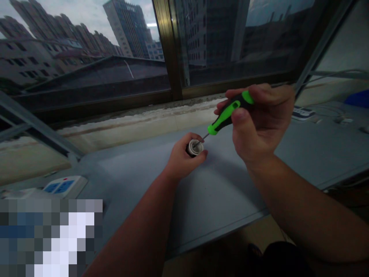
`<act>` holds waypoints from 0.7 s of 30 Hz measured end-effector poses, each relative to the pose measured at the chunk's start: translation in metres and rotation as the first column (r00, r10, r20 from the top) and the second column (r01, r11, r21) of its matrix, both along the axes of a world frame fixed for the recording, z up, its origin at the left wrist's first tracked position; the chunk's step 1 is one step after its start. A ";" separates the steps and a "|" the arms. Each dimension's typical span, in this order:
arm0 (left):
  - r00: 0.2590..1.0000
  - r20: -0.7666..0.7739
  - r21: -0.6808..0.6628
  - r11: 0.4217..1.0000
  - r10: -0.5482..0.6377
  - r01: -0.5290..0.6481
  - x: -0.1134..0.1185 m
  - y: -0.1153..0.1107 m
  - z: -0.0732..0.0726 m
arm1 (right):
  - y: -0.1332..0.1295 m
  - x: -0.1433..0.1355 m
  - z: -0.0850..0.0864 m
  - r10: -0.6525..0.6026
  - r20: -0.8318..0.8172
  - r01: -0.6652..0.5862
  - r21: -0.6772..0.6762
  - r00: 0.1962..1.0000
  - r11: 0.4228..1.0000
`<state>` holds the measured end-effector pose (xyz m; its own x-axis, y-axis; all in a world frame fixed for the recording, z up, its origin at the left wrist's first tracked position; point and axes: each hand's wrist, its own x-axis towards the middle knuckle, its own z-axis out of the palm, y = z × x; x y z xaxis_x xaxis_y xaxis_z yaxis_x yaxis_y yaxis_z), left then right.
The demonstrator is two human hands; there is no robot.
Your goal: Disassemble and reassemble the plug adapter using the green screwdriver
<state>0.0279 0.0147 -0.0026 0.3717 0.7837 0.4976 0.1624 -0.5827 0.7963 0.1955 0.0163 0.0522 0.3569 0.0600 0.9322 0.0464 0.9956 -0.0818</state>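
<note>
A green and black screwdriver (227, 115) is gripped in my right hand (262, 119), its handle tilted up to the right. The thin metal shaft runs down to the left, and its tip is inside the open end of a small round white fitting (195, 147) with a dark outer side. My left hand (186, 156) wraps its thumb and fingers around that fitting and holds it just above the table. The far side of the fitting is partly hidden by my fingers, and what the tip touches inside cannot be made out.
Both hands work over a grey table (132, 169) set against a window ledge. A white power strip (67, 186) with blue sockets lies at the left. Another strip-like device (302, 113) and thin cables are at the right, near a blue object (357, 99). Metal frames stand at both sides.
</note>
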 end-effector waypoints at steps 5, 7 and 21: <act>1.000 -0.020 -0.006 1.000 0.007 -0.007 0.001 -0.001 0.000 | -0.001 0.003 0.003 -0.224 -0.070 0.222 -0.036 0.972 0.974; 1.000 -0.020 -0.009 1.000 0.000 0.000 0.001 -0.002 0.000 | -0.001 0.003 0.003 -0.240 -0.089 0.237 -0.043 0.967 0.971; 0.999 0.008 -0.015 0.999 0.034 -0.034 -0.001 0.000 0.002 | -0.012 0.003 0.001 0.109 0.054 -0.108 -0.030 0.993 0.994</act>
<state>0.0267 0.0144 -0.0006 0.3408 0.8032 0.4885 0.1749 -0.5647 0.8065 0.1983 0.0047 0.0528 0.2951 0.1210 0.9478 -0.0563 0.9924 -0.1092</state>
